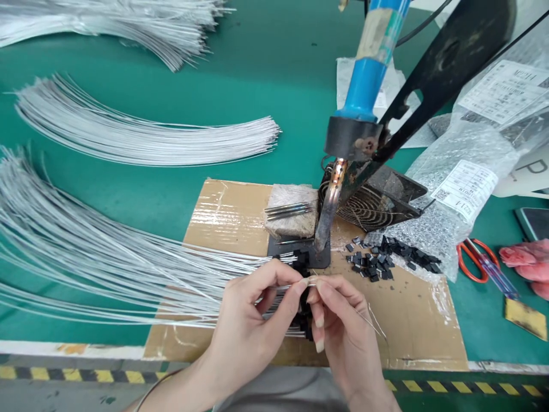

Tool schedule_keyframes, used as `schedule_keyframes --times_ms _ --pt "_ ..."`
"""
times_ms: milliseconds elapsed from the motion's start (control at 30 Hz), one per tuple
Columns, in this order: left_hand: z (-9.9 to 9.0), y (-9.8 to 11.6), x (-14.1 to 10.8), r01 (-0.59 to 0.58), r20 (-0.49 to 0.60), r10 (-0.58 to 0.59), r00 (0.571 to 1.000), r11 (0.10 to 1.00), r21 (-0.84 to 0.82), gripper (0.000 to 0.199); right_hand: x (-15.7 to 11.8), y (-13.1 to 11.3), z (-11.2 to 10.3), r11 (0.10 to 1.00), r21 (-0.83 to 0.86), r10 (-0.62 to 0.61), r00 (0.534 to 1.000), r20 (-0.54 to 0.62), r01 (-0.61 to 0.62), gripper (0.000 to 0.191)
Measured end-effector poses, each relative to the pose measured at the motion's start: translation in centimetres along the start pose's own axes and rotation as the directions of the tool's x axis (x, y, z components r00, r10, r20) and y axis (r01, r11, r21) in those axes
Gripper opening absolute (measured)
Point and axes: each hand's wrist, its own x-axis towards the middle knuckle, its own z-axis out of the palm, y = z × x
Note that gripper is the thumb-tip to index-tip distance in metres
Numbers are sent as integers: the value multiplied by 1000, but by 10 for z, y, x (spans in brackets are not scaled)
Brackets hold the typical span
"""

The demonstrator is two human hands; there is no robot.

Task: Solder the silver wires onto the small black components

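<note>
Two fingertip pinches, left hand (246, 320) and right hand (354, 337), met closely on fine wire (369, 322), seemingly for control; the blue-handled tool (364, 86) angled down nearby, presumably for reach

Two bare hands in all: one left hand (251, 323), one right hand (351, 340). Thin wires (314, 281) at the fingertips, too fine to count. Three groups of white wires: one far left (107, 26), one mid-left (150, 137), one near left (128, 246), strands beyond counting. One blue-barrelled tool (364, 86), one fan (369, 203), one cardboard sheet (420, 337). Several metal pins (289, 210), overlapping, number unclear. Dozens of small black pieces (375, 266). At right, one pair of scissors (469, 277), one yellow pad (526, 318), at least two printed labels (465, 189).
</note>
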Motion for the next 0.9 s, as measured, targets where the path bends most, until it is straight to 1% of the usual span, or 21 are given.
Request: schedule_keyframes --times_ms 100,233,300,400,533,633,900 --pt "0 -1 0 28 -9 -28 1000 999 -24 20 0 -1 -1 1000 1 -2 1000 15 2 15" --pt "0 0 2 40 -39 -42 998 998 -44 18 0 -2 -3 998 -24 -51 999 19 51 20" --pt "0 0 2 37 -45 -39 998 998 -52 17 -1 -1 -4 997 -49 -66 998 24 67 17" --pt "0 0 2 20 -54 -22 998 999 -43 16 -1 1 -6 992 -106 -67 997 32 70 11" --pt "1 -1 0 -29 -113 28 993 1000 -4 12 -1 3 -8 983 -158 -88 996 24 91 9" --pt "2 0 0 -72 -126 74 989 997 18 11 -3 2 -8 985 -150 -83 996 20 85 9" --pt "1 4 3 -122 -108 129 986 990 73 16 -4 1 -8 989 -130 -63 998 19 65 9"
